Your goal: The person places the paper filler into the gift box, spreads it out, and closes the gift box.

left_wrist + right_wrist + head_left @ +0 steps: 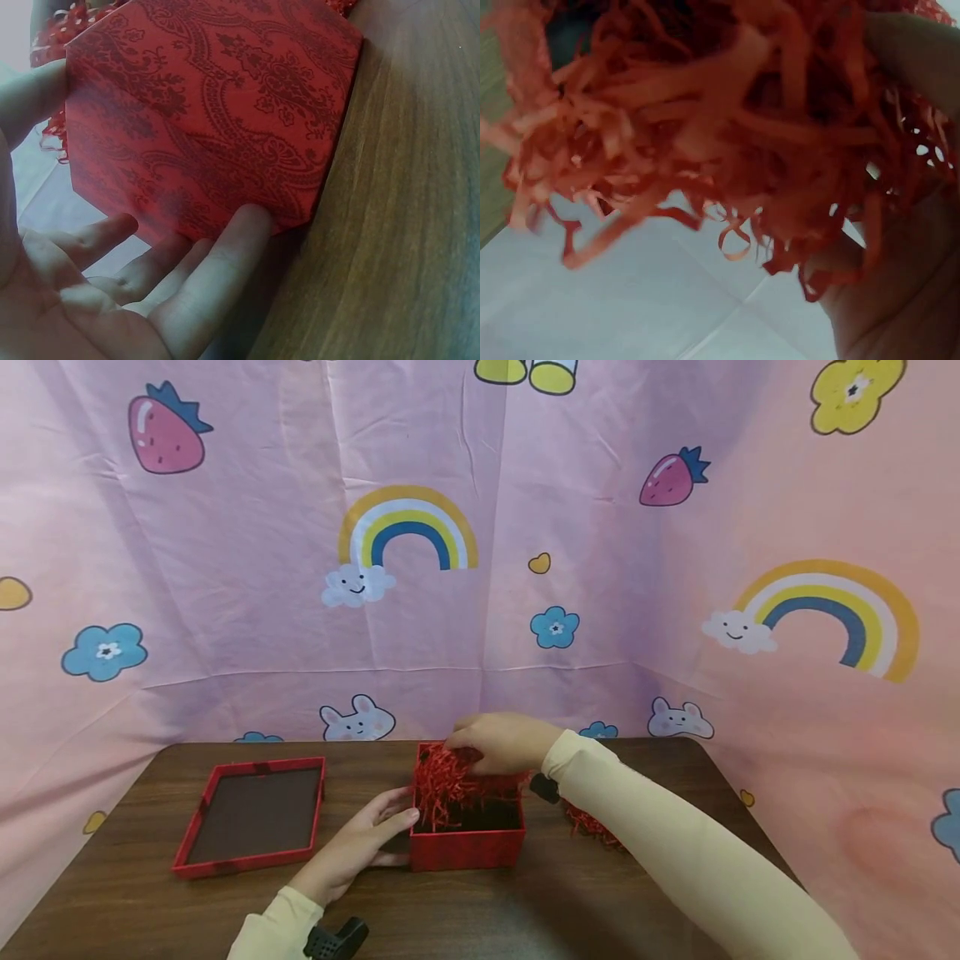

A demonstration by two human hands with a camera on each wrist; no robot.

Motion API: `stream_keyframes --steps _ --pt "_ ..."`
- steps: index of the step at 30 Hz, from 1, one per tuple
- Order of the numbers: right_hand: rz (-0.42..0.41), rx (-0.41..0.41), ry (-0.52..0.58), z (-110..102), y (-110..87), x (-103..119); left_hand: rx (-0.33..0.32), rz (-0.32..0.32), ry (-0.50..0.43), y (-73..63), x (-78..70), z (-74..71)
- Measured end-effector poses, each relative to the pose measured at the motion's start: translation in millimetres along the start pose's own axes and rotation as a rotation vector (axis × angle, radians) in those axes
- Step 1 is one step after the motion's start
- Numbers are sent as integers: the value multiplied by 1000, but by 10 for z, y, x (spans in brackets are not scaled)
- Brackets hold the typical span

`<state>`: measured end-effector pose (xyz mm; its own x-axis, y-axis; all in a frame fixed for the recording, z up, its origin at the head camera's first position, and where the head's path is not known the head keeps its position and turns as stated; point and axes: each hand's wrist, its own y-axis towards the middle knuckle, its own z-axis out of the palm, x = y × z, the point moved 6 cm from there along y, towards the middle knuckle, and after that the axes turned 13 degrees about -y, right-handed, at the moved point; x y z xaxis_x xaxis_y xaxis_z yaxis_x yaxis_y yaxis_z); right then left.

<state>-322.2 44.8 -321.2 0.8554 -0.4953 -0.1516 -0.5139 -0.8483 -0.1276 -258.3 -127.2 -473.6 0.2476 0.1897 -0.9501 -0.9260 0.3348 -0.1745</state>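
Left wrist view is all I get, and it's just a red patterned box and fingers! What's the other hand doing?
Observer: The right hand holds red paper shreds at the open top of the box.
Operator: Ooh! Is there a lid?
Observer: Yes, the lid lies on the table, to the box's left.
Operator: Any more red stuff?
Observer: Another clump of shreds shows beside the right sleeve.

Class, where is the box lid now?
In the head view, the box lid lies on the table, left of the left hand and red box.
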Motion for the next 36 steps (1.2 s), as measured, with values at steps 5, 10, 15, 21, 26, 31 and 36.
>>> stream_keyframes --steps 5,10,15,21,26,31,36 --pt "15 13 17 0 35 47 8 2 4 -4 -2 2" --pt "14 27 44 32 61 68 7 -1 5 -2 0 -7" --pt "0 22 38 61 66 85 9 0 -4 0 1 -8" --pt "-3 15 47 72 63 87 4 -7 -5 9 22 -17" --pt "9 29 52 78 50 89 -6 -11 -6 25 38 -24" --pt "30 52 68 97 34 104 -8 -14 -12 34 54 -24" --pt "17 45 94 103 24 97 -12 -9 -14 35 48 -32"
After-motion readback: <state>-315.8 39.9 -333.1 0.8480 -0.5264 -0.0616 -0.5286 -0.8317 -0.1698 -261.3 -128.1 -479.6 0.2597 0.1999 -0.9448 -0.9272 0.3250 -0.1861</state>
